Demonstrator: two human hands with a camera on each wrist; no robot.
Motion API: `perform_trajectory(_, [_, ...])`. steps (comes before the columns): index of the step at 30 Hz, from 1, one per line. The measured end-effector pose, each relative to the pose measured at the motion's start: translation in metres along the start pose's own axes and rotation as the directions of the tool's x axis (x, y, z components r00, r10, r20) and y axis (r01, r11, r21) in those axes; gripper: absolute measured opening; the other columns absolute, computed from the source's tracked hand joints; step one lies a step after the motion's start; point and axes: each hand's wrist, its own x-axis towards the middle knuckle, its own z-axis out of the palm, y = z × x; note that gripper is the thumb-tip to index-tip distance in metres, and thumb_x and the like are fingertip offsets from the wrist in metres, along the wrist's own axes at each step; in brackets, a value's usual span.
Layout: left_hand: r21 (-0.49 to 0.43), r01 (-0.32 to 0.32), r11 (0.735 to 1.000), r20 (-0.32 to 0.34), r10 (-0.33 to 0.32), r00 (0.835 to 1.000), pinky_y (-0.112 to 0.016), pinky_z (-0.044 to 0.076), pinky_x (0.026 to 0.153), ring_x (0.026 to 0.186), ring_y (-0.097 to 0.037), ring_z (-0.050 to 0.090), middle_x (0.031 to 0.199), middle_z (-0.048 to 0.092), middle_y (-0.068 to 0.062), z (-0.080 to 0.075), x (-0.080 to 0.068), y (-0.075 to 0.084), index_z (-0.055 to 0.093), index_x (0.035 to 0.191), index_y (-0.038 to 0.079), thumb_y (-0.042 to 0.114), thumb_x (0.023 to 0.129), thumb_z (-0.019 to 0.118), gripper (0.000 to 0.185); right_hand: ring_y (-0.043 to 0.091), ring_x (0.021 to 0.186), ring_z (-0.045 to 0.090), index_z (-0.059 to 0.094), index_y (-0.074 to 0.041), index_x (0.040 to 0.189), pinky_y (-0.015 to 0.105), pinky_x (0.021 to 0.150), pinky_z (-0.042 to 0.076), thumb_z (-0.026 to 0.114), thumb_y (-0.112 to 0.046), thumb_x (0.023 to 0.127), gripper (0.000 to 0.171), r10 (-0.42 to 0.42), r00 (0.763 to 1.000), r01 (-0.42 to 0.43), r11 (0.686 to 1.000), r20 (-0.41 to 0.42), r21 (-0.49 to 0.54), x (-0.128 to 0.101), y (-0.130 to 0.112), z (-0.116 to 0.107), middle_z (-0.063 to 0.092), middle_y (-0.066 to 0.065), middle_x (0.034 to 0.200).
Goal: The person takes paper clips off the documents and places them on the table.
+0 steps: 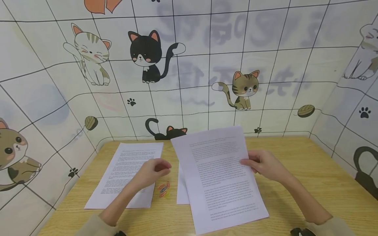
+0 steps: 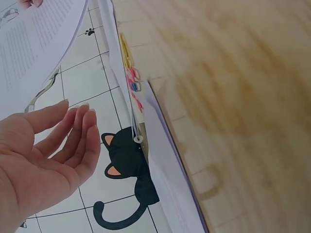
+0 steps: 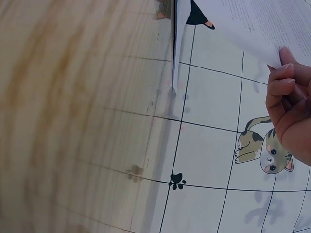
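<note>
My right hand (image 1: 261, 164) pinches the right edge of a printed sheet (image 1: 220, 177) and holds it lifted above the wooden table (image 1: 310, 170); the right wrist view shows the fingers (image 3: 281, 80) curled on the sheet's edge (image 3: 252, 24). My left hand (image 1: 153, 172) hovers with relaxed fingers and holds nothing, just left of the lifted sheet. In the left wrist view the palm (image 2: 43, 155) is bare. Small coloured paper clips (image 1: 163, 189) lie on the table under that hand. A second printed sheet (image 1: 127, 173) lies flat at the left.
Another sheet (image 1: 182, 190) lies partly hidden beneath the lifted one. Walls with cartoon cats (image 1: 147, 55) close in the table at the back and both sides. Bare wood shows at the right of the table.
</note>
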Motion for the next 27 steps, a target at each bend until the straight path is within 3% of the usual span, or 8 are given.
perform_trajectory(6, [-0.082, -0.015, 0.996, -0.010, 0.014, 1.000, -0.027, 0.054, 0.083, 0.094, -0.015, 0.067, 0.106, 0.072, -0.004, 0.002, -0.002, 0.009, 0.069, 0.116, 0.003, 0.017, 0.098, 0.068, 0.023, 0.004, 0.049, 0.036, 0.071, -0.002, 0.109, 0.020, 0.044, 0.024, 0.066, -0.010, 0.098, 0.014, 0.002, 1.000, -0.001, 1.000, -0.025, 0.022, -0.001, 0.001, 0.000, 0.051, -0.003, 0.060])
perform_trajectory(9, [-0.127, -0.028, 0.992, -0.011, 0.027, 1.000, -0.029, 0.055, 0.085, 0.096, -0.018, 0.068, 0.110, 0.071, -0.009, 0.002, -0.002, 0.013, 0.068, 0.119, 0.003, 0.018, 0.098, 0.068, 0.025, 0.004, 0.049, 0.036, 0.071, -0.001, 0.110, 0.021, 0.043, 0.024, 0.066, -0.010, 0.098, 0.015, 0.008, 1.000, -0.007, 0.999, -0.026, 0.040, -0.001, 0.001, 0.000, 0.054, -0.002, 0.061])
perform_trajectory(14, [-0.215, -0.079, 0.973, -0.004, 0.080, 0.997, -0.036, 0.056, 0.087, 0.098, -0.030, 0.068, 0.110, 0.071, -0.013, 0.004, 0.000, 0.017, 0.065, 0.125, 0.001, 0.018, 0.102, 0.063, 0.029, 0.005, 0.050, 0.038, 0.070, 0.000, 0.113, 0.021, 0.043, 0.025, 0.066, -0.010, 0.099, 0.019, 0.024, 0.999, -0.022, 0.998, -0.035, 0.058, -0.001, 0.001, -0.001, 0.058, 0.000, 0.064])
perform_trajectory(18, [-0.276, -0.117, 0.954, -0.001, 0.122, 0.993, -0.032, 0.055, 0.087, 0.098, -0.039, 0.067, 0.107, 0.071, -0.015, 0.006, 0.002, 0.021, 0.064, 0.127, 0.000, 0.018, 0.105, 0.057, 0.030, 0.005, 0.050, 0.038, 0.069, 0.000, 0.115, 0.021, 0.043, 0.026, 0.065, -0.011, 0.099, 0.020, 0.014, 0.999, -0.011, 0.998, -0.047, 0.065, -0.001, 0.001, -0.001, 0.059, 0.000, 0.066])
perform_trajectory(27, [-0.306, -0.120, 0.944, 0.018, 0.132, 0.991, -0.030, 0.054, 0.074, 0.084, -0.033, 0.066, 0.093, 0.069, -0.008, 0.014, 0.009, 0.030, 0.069, 0.117, 0.001, 0.019, 0.103, 0.061, 0.024, 0.005, 0.050, 0.039, 0.068, 0.002, 0.118, 0.022, 0.041, 0.026, 0.064, -0.008, 0.099, 0.021, -0.021, 0.997, 0.026, 0.997, -0.071, 0.072, 0.000, 0.002, -0.001, 0.064, 0.001, 0.070])
